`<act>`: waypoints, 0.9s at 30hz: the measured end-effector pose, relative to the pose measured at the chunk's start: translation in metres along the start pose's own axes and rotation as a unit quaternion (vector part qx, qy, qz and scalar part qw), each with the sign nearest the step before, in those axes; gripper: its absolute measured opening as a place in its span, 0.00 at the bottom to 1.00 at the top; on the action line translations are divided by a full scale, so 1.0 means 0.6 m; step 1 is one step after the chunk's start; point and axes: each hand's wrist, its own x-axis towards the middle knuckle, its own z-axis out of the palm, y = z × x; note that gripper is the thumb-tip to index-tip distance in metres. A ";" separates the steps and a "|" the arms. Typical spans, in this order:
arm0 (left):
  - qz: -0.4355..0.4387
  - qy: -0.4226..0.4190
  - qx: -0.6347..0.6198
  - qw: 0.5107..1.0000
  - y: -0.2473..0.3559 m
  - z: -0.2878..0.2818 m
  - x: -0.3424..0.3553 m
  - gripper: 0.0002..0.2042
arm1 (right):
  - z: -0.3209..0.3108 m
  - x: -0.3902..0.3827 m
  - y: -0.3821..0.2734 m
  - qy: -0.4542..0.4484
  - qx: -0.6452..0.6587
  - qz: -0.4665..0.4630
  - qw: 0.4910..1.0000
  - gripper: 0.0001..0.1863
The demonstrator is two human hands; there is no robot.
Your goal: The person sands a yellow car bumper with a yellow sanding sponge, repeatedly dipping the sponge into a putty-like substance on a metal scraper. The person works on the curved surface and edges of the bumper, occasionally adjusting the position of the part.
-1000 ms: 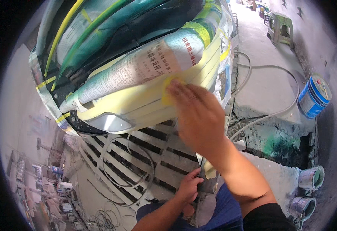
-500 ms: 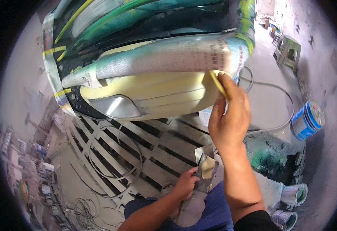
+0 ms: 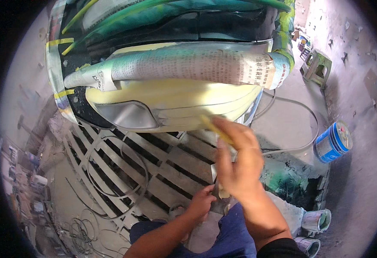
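Observation:
A vehicle panel [image 3: 210,96] coated pale yellow, with grey streaks and a smooth silver recessed patch [image 3: 130,116], spans the upper middle. Above it runs a newspaper-wrapped band [image 3: 175,66], and dark parts [image 3: 231,26] with green strips and yellow tape. My right hand [image 3: 238,155], blurred, grips a thin yellow spreader [image 3: 214,127] just below the coated surface; whether it touches the panel I cannot tell. My left hand [image 3: 201,200] holds a metal plate [image 3: 216,187] low in the middle, bearing a pale putty lump [image 3: 223,193], partly hidden behind my right hand.
A slatted metal grate [image 3: 162,155] with coiled hoses [image 3: 117,193] lies below. At right are a blue can [image 3: 329,144], a plastic stool [image 3: 315,69], a grey wall [image 3: 360,94] and two metal tins [image 3: 315,221]. Assorted containers [image 3: 29,167] stand at far left.
My right hand first swung right with the spreader, up to the paper's lower edge, then came down and left. The view shifted, showing the panel more level. My left hand still holds the plate.

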 end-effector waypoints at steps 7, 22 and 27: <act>-0.034 -0.023 -0.092 0.995 0.040 0.030 -0.006 0.26 | -0.125 -0.105 0.052 0.176 0.282 0.306 0.892 0.24; 0.048 -0.039 -0.242 0.968 0.038 0.205 -0.025 0.22 | -0.193 -0.293 0.005 0.205 0.215 0.299 0.907 0.26; 0.085 -0.035 -0.229 0.969 0.024 0.227 -0.023 0.21 | -0.227 -0.347 -0.009 0.128 0.174 0.319 0.923 0.25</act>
